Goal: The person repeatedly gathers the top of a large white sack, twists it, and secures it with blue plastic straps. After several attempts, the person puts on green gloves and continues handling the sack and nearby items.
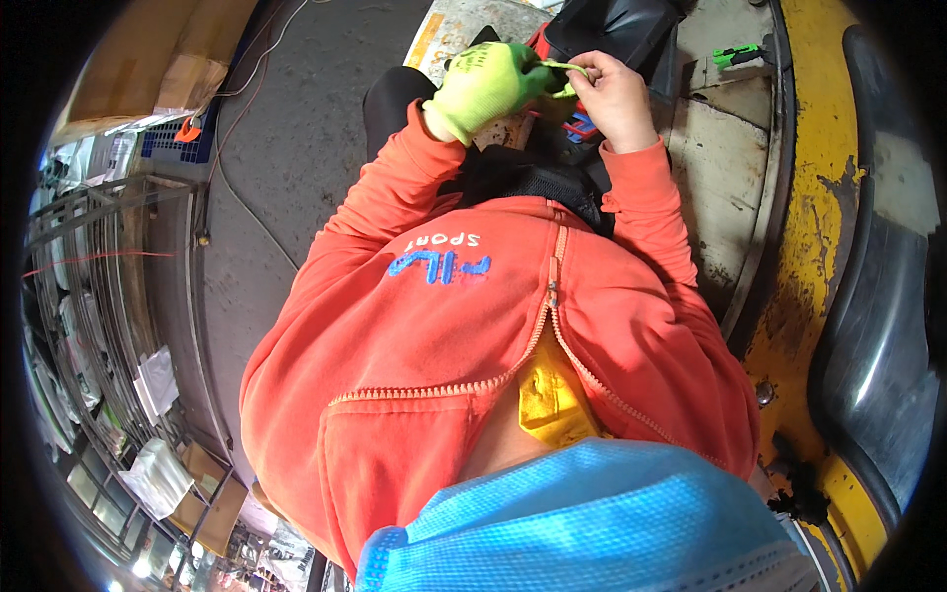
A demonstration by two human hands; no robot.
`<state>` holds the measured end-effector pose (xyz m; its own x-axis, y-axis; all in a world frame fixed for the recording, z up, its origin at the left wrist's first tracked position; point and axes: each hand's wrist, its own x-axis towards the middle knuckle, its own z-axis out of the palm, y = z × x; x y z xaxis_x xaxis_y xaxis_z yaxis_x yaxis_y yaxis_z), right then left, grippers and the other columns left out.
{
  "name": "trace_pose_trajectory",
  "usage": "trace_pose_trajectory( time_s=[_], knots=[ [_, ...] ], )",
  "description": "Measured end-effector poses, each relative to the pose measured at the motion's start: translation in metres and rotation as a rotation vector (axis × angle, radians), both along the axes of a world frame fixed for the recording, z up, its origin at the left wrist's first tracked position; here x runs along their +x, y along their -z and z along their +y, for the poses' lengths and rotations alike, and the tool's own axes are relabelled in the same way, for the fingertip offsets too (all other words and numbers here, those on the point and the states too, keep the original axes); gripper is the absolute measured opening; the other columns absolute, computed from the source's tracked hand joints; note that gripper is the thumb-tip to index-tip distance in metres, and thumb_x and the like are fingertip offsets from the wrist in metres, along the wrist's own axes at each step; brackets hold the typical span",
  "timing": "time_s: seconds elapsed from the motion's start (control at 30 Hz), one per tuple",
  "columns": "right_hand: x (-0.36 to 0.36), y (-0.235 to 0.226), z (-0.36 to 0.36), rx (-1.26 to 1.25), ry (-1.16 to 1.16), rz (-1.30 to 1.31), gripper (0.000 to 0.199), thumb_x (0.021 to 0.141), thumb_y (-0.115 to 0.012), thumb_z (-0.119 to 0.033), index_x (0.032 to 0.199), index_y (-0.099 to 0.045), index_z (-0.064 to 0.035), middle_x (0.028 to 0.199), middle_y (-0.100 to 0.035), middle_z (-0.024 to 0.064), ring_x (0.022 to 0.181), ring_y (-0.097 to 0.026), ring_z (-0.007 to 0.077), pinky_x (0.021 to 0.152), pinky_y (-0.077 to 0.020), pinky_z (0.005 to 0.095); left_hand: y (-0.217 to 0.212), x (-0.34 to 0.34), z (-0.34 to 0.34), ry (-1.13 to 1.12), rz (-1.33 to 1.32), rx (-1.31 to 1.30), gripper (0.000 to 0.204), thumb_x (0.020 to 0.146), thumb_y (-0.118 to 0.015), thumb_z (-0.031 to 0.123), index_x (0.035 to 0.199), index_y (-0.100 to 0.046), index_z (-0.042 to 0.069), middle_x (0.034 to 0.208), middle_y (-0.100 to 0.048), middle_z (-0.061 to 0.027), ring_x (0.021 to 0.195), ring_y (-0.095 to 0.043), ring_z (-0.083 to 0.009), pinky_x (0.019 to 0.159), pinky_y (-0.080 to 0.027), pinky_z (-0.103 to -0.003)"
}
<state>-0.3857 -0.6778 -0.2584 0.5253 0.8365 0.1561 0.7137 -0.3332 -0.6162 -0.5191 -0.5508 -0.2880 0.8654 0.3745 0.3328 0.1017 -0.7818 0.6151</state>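
Observation:
Both my hands meet in front of my lap at the top of the view, their forearms in orange-red sleeves. My left hand [485, 87] wears a yellow-green knit glove, and its fingers are curled around one end of a thin yellow-green band [564, 67]. The bare right hand [614, 96] pinches the band's other end between thumb and fingers. The band matches the glove in colour and bends in a loop; whether it is part of a second glove, I cannot tell. My left fingertips are partly hidden behind the glove's back.
Beyond the hands lies a black plastic tray-like thing [612, 35] beside red and blue parts. A green-and-black tool [740, 56] rests on the worn metal floor plate at right. A scuffed yellow frame [817, 197] runs along the right. Cardboard boxes [148, 69] and a metal rack [109, 286] stand left.

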Motion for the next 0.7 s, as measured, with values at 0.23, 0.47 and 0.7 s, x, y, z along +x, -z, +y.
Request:
trace_pose_trajectory(
  time_s=[0.23,0.47,0.7],
  knots=[
    [-0.040,0.022,0.003,0.736,-0.146,0.265,0.007,0.082,-0.057,-0.008,0.079,-0.055,-0.0016,0.077,-0.058,0.0074,0.069,-0.057,0.0163,0.061,-0.0461,0.0263,-0.003,-0.003,-0.005,-0.063,0.028,-0.012,0.018,0.080,-0.054,0.024,0.084,-0.063,0.009,0.075,-0.061,-0.0116,0.064,-0.057,-0.0306,0.056,-0.044,-0.039],
    [-0.011,0.072,0.011,0.020,-0.107,0.069,0.021,0.082,-0.048,-0.012,0.099,-0.058,-0.0047,0.087,-0.062,0.0171,0.079,-0.058,0.0335,0.066,-0.0474,0.0403,-0.009,-0.003,-0.034,-0.043,-0.104,0.130,0.017,0.079,-0.055,0.021,0.090,-0.060,0.008,0.079,-0.060,-0.0128,0.071,-0.056,-0.0332,0.061,-0.044,-0.039],
    [0.009,0.083,0.009,0.579,0.198,1.468,0.028,0.087,-0.047,-0.009,0.112,-0.054,-0.0006,0.107,-0.059,0.0105,0.093,-0.058,0.0182,0.081,-0.0465,0.0292,0.016,-0.009,-0.063,-0.032,0.076,0.154,0.014,0.075,-0.059,0.018,0.079,-0.054,0.005,0.069,-0.056,-0.0150,0.059,-0.056,-0.0301,0.050,-0.043,-0.038]
  ],
)
